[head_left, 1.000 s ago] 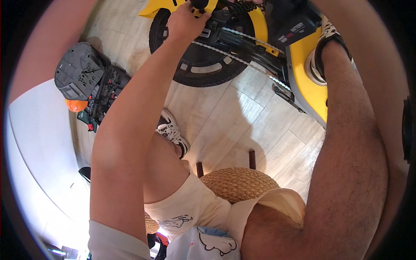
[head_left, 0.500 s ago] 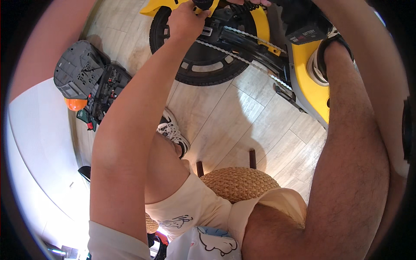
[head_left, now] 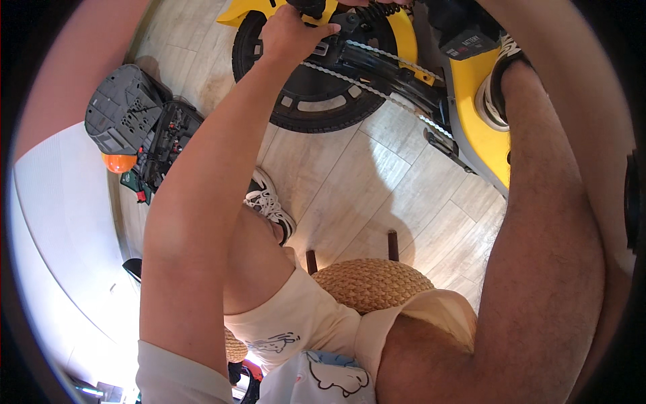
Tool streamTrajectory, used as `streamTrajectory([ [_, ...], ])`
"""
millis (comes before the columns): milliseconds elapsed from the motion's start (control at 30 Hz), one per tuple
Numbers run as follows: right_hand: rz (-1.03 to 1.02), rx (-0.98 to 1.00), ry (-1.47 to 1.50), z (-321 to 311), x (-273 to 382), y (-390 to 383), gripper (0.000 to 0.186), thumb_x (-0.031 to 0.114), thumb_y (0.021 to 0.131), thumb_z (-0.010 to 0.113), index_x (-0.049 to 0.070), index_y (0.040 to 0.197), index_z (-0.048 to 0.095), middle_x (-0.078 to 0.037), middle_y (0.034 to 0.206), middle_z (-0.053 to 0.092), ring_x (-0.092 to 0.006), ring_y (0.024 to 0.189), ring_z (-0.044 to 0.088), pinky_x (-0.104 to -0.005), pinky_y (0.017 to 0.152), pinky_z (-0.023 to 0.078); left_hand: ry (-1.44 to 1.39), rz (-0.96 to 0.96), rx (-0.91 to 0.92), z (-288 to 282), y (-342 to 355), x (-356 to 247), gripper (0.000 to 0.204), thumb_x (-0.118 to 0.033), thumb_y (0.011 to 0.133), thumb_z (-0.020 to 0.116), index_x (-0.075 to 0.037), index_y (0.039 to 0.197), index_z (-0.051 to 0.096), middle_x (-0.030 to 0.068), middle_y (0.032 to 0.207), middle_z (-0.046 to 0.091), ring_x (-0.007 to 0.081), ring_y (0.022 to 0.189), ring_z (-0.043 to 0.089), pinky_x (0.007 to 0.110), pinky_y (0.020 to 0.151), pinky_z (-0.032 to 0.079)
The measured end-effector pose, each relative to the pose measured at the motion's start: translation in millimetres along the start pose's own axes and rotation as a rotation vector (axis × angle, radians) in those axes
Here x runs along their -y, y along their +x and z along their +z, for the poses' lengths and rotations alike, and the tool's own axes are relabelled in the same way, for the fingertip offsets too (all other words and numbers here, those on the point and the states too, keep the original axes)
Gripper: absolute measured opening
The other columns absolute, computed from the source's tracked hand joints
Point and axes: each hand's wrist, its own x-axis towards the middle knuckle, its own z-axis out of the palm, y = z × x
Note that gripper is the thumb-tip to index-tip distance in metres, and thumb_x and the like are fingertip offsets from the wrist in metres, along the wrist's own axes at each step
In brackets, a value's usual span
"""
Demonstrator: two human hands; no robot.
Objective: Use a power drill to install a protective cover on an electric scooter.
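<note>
Since the earlier frame, your left thumb has stretched out to the right, and the black battery tool (head_left: 468,39) has shifted slightly left and up; the rest lies much as it was. Your left hand (head_left: 288,32) is at the upper edge, against a black rounded part (head_left: 309,8), the thumb spread clear of it; its other fingers are hidden, so you can't tell from here whether they grip. Your right hand is almost wholly beyond the upper edge: a sliver of skin (head_left: 354,3) right of your left hand may be its fingers, and whether they pinch anything can't be told.

The wheel (head_left: 316,125) sits directly below and right of your left hand, mounted on the yellow vehicle (head_left: 476,121), with the chain (head_left: 377,89) strung away to the right. The tool already has its battery fitted. With hand and tool both close to the wheel, the work looks underway rather than finished, though no fastening shows. Nearer you and left of your left hand, the dark grey case (head_left: 128,111) lies open beside an orange rounded thing (head_left: 120,163).
</note>
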Motion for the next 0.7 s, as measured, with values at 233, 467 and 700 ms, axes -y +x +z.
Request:
streamTrajectory([
  [233, -0.008, 0.019, -0.066, -0.7, 1.4, 4.1, 0.011, 0.005, 0.071, 0.054, 0.0, 0.067, 0.063, -0.014, 0.065, 0.061, -0.0218, 0.054, 0.059, -0.0351, 0.053, 0.043, 0.043, 0.03, 0.116, -4.4, 0.2, 1.1, 0.082, -0.07, 0.061, 0.077, -0.002, 0.106, 0.067, 0.0123, 0.097, 0.072, 0.0256, 0.093, 0.069, 0.036, 0.08, 0.055],
  [467, -0.011, 0.028, -0.109, -1.7, 3.5, 7.5, 0.012, 0.005, 0.07, 0.053, 0.0, 0.065, 0.063, -0.015, 0.064, 0.061, -0.0226, 0.055, 0.059, -0.0362, 0.054, 0.044, 0.098, 0.062, 0.101, -1.2, 2.3, 2.9, 0.085, -0.071, 0.061, 0.077, -0.003, 0.11, 0.065, 0.0123, 0.099, 0.072, 0.0267, 0.094, 0.069, 0.035, 0.082, 0.055],
  [700, -0.016, 0.037, -0.144, -2.7, 5.2, 10.5, 0.013, 0.005, 0.069, 0.053, 0.0, 0.064, 0.063, -0.015, 0.064, 0.062, -0.0233, 0.055, 0.06, -0.0372, 0.056, 0.045, -0.016, 0.031, 0.064, -9.0, -1.5, -4.8, 0.09, -0.062, 0.062, 0.083, -0.006, 0.124, 0.05, 0.0137, 0.113, 0.066, 0.0271, 0.108, 0.064, 0.034, 0.092, 0.052],
])
